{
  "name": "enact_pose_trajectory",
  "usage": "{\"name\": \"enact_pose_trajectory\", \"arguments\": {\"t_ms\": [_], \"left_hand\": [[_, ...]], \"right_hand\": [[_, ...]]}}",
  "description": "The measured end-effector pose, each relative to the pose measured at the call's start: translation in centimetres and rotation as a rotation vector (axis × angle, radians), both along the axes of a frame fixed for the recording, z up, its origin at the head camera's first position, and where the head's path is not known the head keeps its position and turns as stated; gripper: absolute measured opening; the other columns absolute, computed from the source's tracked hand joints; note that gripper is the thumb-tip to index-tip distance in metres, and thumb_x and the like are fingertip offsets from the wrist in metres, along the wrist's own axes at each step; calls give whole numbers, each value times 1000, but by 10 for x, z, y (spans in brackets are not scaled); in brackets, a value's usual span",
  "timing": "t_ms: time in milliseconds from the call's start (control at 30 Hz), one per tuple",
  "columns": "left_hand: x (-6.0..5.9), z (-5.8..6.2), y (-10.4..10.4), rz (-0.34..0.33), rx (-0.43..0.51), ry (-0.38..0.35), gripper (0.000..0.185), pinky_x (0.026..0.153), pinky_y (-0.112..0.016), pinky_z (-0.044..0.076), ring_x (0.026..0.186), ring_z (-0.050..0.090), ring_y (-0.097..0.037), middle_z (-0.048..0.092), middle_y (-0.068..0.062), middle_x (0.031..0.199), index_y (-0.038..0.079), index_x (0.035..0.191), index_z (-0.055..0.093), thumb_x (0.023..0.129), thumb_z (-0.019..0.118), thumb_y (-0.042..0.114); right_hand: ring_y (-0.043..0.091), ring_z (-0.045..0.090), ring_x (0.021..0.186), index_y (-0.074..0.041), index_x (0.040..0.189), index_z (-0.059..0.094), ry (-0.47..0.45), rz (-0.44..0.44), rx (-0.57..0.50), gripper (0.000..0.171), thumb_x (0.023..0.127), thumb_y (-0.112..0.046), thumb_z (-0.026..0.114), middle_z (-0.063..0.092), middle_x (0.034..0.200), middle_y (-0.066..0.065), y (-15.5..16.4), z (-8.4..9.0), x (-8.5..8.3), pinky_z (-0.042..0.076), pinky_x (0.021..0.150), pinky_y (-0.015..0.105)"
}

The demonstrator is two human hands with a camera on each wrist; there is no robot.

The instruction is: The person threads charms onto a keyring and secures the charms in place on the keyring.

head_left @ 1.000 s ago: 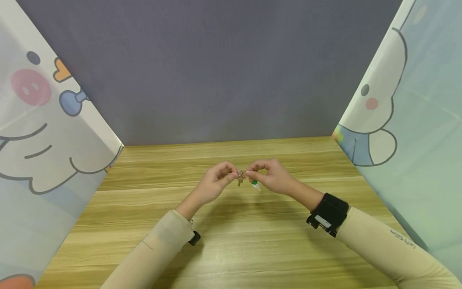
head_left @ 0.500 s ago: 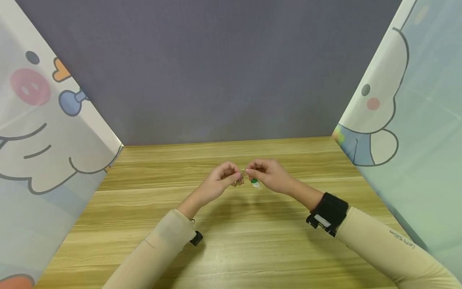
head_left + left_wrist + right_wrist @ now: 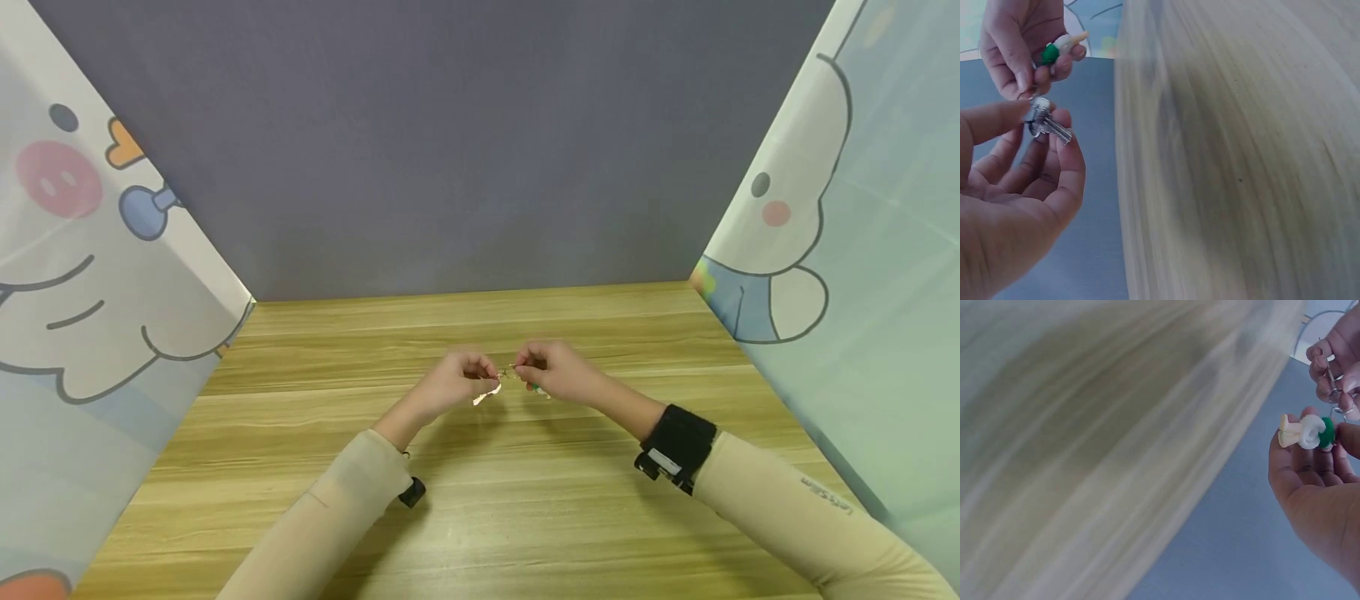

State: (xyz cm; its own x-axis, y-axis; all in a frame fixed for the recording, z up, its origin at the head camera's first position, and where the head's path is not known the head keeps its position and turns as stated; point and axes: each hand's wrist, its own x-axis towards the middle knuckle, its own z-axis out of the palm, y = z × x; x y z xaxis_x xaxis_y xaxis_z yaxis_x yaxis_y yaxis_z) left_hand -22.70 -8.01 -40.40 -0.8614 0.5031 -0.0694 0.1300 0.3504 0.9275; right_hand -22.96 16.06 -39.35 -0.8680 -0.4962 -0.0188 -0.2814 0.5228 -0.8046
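Observation:
Over the wooden table, my left hand (image 3: 450,387) and right hand (image 3: 567,375) face each other with fingertips a short gap apart. Between thumb and fingers the left hand pinches a silver key (image 3: 1058,130), its blade pointing out past the fingertips in the left wrist view. A thin metal ring (image 3: 509,372) spans the gap between the hands. My right hand pinches the ring's other side, partly hidden by thumb and finger. From it hangs a small keychain charm (image 3: 1307,432), green, white and cream, lying against the right hand's curled fingers.
The wooden table (image 3: 480,500) stretches below both hands. A grey panel (image 3: 480,167) stands behind its far edge. Cartoon-printed sheets flank it, one on the left (image 3: 112,275) and one on the right (image 3: 885,292).
Both hands have sunk slightly toward the table. The key, hanging down between the fingers earlier, now points left and catches the light. The fingertips have drawn a little apart.

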Motion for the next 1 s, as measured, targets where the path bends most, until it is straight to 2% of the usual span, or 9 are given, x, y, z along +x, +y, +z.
{"name": "enact_pose_trajectory", "arguments": {"t_ms": [167, 367, 533, 667, 767, 1000], "left_hand": [[-4, -10, 5, -2, -64, -22, 6, 70, -28, 55, 79, 63, -16, 71, -8, 95, 1, 103, 71, 99, 70, 5], [-10, -23, 8, -18, -94, -82, 5, 72, -31, 62, 74, 66, -14, 73, -9, 91, -3, 101, 73, 96, 72, -2], [-14, -34, 9, -51, -73, -187, 8, 75, -33, 66, 77, 71, -15, 72, -9, 91, -7, 102, 73, 95, 73, -5], [-15, -39, 10, -40, -73, -243, 7, 74, -31, 66, 75, 70, -16, 69, -7, 91, -8, 102, 71, 96, 71, -6], [-14, -39, 12, -28, -103, -215, 5, 72, -30, 66, 74, 70, -15, 70, -8, 91, -7, 100, 72, 96, 71, -5], [-13, -35, 18, -22, -243, -76, 5, 67, -28, 65, 69, 71, -14, 74, -10, 89, 0, 92, 73, 97, 73, -1]], "right_hand": [[13, 63, 74, 5, 110, 69, 3, 22, 48, 14, 107, -7, 63, 71, 94, 22, -1, -13, -3, 53, 64, 21], [10, 61, 76, 4, 107, 70, -10, 49, 89, 12, 105, -6, 65, 73, 95, 19, 2, -28, -7, 52, 67, 20], [9, 61, 77, 0, 104, 72, -27, 82, 119, 8, 104, -7, 68, 74, 92, 11, 5, -38, -9, 52, 68, 22], [8, 62, 77, -3, 104, 73, -38, 82, 149, 8, 104, -9, 68, 74, 93, 6, 5, -43, -8, 52, 69, 22], [9, 62, 76, -5, 104, 72, -17, 63, 195, 7, 105, -10, 67, 73, 92, 4, 2, -44, -7, 52, 68, 23], [9, 57, 69, -8, 99, 72, 56, 8, 281, 7, 105, -10, 68, 70, 87, 2, -4, -41, -1, 48, 62, 23]]}}
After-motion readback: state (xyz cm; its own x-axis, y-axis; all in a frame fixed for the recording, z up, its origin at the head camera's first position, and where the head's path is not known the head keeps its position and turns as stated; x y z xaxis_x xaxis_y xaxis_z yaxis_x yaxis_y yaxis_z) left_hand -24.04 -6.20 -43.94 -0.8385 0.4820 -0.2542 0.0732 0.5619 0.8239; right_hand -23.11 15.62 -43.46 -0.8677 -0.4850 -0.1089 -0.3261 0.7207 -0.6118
